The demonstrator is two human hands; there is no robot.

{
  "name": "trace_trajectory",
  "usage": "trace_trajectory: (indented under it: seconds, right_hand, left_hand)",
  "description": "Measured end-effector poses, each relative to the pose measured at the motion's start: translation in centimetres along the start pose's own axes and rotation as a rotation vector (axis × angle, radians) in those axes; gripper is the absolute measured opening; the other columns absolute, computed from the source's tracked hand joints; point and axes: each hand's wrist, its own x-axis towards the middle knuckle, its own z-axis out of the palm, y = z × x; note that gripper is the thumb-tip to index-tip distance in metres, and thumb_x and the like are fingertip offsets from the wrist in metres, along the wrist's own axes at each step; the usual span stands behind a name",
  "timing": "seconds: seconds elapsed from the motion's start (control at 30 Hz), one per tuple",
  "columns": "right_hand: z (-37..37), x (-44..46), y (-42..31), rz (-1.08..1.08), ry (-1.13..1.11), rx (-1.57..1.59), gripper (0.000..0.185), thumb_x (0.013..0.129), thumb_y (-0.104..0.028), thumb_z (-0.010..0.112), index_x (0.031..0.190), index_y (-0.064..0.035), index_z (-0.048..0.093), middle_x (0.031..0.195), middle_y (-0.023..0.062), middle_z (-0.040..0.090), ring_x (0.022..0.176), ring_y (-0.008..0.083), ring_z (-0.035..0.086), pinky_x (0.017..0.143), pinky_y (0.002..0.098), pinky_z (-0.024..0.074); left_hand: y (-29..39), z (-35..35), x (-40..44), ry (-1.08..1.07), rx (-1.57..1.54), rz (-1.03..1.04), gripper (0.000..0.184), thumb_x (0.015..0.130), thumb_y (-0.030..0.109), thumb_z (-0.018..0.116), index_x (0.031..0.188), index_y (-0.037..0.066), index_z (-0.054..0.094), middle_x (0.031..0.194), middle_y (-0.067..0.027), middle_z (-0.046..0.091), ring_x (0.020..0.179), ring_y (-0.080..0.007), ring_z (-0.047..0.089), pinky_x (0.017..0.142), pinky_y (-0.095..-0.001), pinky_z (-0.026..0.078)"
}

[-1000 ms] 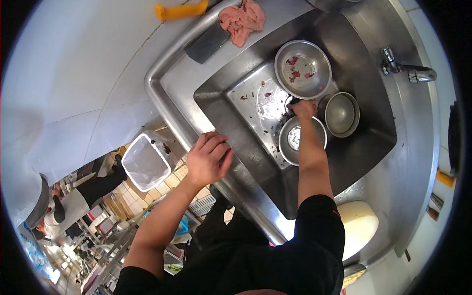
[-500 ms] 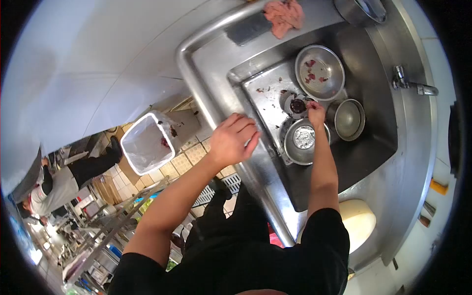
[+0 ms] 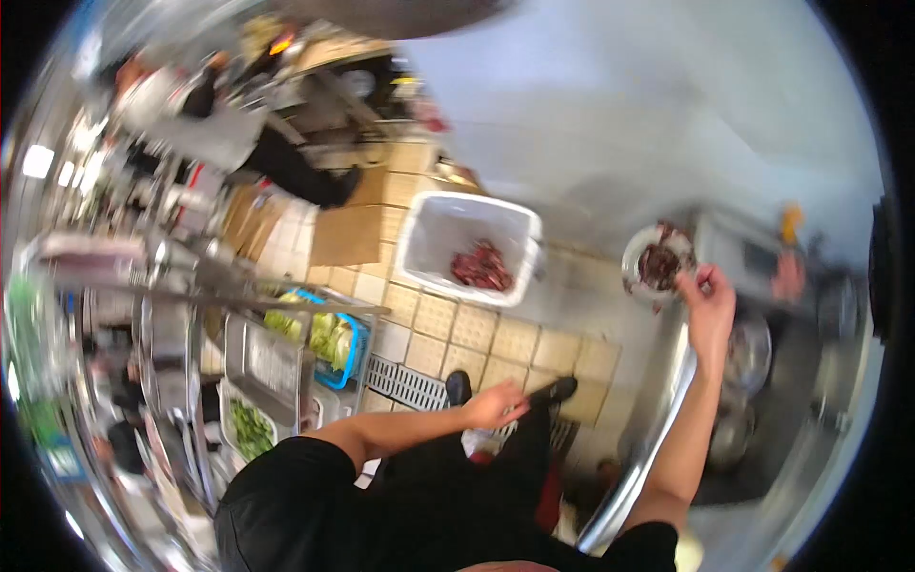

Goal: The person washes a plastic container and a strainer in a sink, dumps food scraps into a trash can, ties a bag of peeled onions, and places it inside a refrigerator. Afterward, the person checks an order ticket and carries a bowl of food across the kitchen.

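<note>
My right hand pinches the edge of a round metal sink strainer, lifted beyond the sink's corner. Dark red scraps fill its middle, and some cling to its rim. My left hand hangs in front of my body, blurred, its fingers loosely curled and apart with nothing visible in them. A white bin with a clear liner stands on the floor to the left of the strainer. Inside it lie dark red scraps.
The steel sink is on my right, with metal bowls in it and a pink cloth on its ledge. To the left, a metal rack holds a blue basket of greens. A person stands farther back.
My right hand has lifted the strainer out of the sink and carried it past the rim. The view has turned left toward the bin. My left hand has dropped closer to my body.
</note>
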Motion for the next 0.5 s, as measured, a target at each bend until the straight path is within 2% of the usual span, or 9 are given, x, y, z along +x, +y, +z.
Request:
trace_trajectory:
  seconds: [0.03, 0.1, 0.17, 0.2, 0.27, 0.33, 0.4, 0.43, 0.5]
  right_hand:
    - [5.2, -1.2, -3.6, 0.013, -0.057, 0.040, 0.021, 0.080, -0.010, 0.070, 0.077, -0.0051, 0.050, 0.071, -0.0042, 0.045, 0.067, 0.0064, 0.039, 0.060, 0.0219, 0.0336]
    - [14.2, -0.4, -5.2, -0.158, -0.100, -0.064, 0.024, 0.079, -0.011, 0.070, 0.076, -0.0037, 0.048, 0.066, -0.0033, 0.042, 0.062, 0.0075, 0.037, 0.055, 0.0236, 0.0334]
    - [23.2, -0.3, -6.3, -0.264, -0.106, -0.009, 0.024, 0.078, -0.008, 0.068, 0.074, -0.0031, 0.045, 0.062, 0.0000, 0.041, 0.060, 0.0097, 0.035, 0.056, 0.0250, 0.0351]
    - [28.2, -0.3, -5.9, -0.295, -0.136, -0.121, 0.021, 0.078, -0.008, 0.068, 0.075, -0.0025, 0.048, 0.061, 0.0050, 0.048, 0.058, 0.0149, 0.043, 0.056, 0.0297, 0.0389]
    - [37.2, 0.4, 0.0, -0.778, -0.131, -0.410, 0.017, 0.079, -0.010, 0.066, 0.075, -0.0015, 0.052, 0.066, 0.0117, 0.057, 0.061, 0.0248, 0.053, 0.056, 0.0378, 0.0418]
    - [45.5, 1.2, 9.4, -0.816, -0.352, -0.805, 0.011, 0.079, -0.011, 0.064, 0.080, -0.0010, 0.060, 0.081, 0.0170, 0.065, 0.077, 0.0328, 0.062, 0.064, 0.0441, 0.0478]
    - [51.2, 4.1, 26.2, -0.441, -0.754, -1.311, 0.016, 0.079, -0.012, 0.061, 0.090, -0.0016, 0.066, 0.094, 0.0201, 0.066, 0.091, 0.0347, 0.064, 0.077, 0.0435, 0.0515]
    - [51.4, 2.6, 23.7, -0.338, -0.772, -1.277, 0.019, 0.077, -0.010, 0.061, 0.092, -0.0007, 0.066, 0.098, 0.0218, 0.065, 0.094, 0.0363, 0.063, 0.081, 0.0433, 0.0505]
    - [51.7, -0.4, 17.7, -0.136, -0.792, -1.207, 0.027, 0.072, -0.007, 0.063, 0.097, 0.0013, 0.066, 0.106, 0.0250, 0.062, 0.100, 0.0395, 0.061, 0.089, 0.0429, 0.0485]
  left_hand:
    - [-2.7, -2.2, -6.0, -0.063, 0.057, -0.154, 0.015, 0.086, 0.019, 0.059, 0.084, 0.004, 0.060, 0.081, -0.0161, 0.057, 0.083, -0.0354, 0.055, 0.075, -0.0407, 0.046]
    - [-8.9, -3.8, -16.6, 0.006, 0.111, -0.252, 0.019, 0.084, 0.023, 0.059, 0.081, 0.004, 0.060, 0.083, -0.0156, 0.059, 0.083, -0.0357, 0.057, 0.073, -0.0447, 0.047]
    - [-13.6, -4.9, -26.2, 0.069, 0.160, -0.617, 0.021, 0.082, 0.027, 0.056, 0.082, 0.007, 0.063, 0.084, -0.0160, 0.061, 0.083, -0.0368, 0.058, 0.072, -0.0471, 0.048]
    - [-15.7, -4.8, -31.2, 0.162, 0.174, -0.757, 0.022, 0.082, 0.028, 0.055, 0.083, 0.008, 0.064, 0.085, -0.0164, 0.062, 0.083, -0.0372, 0.059, 0.073, -0.0477, 0.048]
    - [-17.7, -5.7, -39.2, 0.168, 0.190, -1.077, 0.025, 0.081, 0.030, 0.053, 0.083, 0.007, 0.065, 0.085, -0.0173, 0.064, 0.085, -0.0381, 0.060, 0.074, -0.0484, 0.048]
    - [-18.4, -4.9, -45.4, 0.153, 0.152, -1.286, 0.028, 0.082, 0.030, 0.050, 0.083, 0.006, 0.065, 0.089, -0.0183, 0.066, 0.088, -0.0383, 0.061, 0.076, -0.0480, 0.049]
    - [-19.5, -2.1, -50.9, 0.046, 0.113, -1.337, 0.029, 0.083, 0.030, 0.048, 0.085, 0.007, 0.066, 0.091, -0.0185, 0.066, 0.089, -0.0382, 0.061, 0.077, -0.0473, 0.049]
    - [-19.9, -1.2, -52.6, -0.009, 0.093, -1.361, 0.030, 0.083, 0.030, 0.047, 0.086, 0.007, 0.066, 0.092, -0.0186, 0.066, 0.090, -0.0382, 0.061, 0.077, -0.0470, 0.049]
    - [-17.1, -2.2, -51.5, 0.112, -0.061, -1.386, 0.030, 0.084, 0.030, 0.044, 0.090, 0.010, 0.066, 0.093, -0.0177, 0.066, 0.089, -0.0377, 0.062, 0.078, -0.0462, 0.049]
